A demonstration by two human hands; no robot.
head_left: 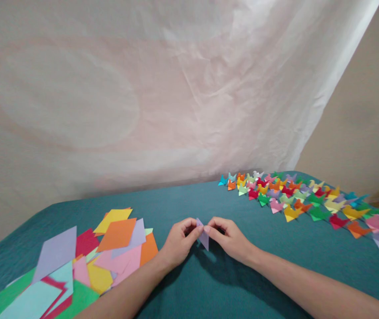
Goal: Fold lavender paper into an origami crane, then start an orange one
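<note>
Between my two hands, above the middle of the table, is a small folded piece of lilac origami paper [204,241], narrow and pointed at its lower end. My left hand [183,237] pinches its left side between thumb and curled fingers. From the other side, my right hand [225,235] grips its upper part, thumb pressed close to the left thumb. The fingertips cover part of the folds. A shadow of the hands falls on the cloth below.
Loose coloured paper squares [118,235] lie in an overlapping heap at the left. Several rows of small folded paper birds [292,212] stand at the right. A teal cloth [176,292] covers the table, and a pale hanging sheet [163,97] closes off the back.
</note>
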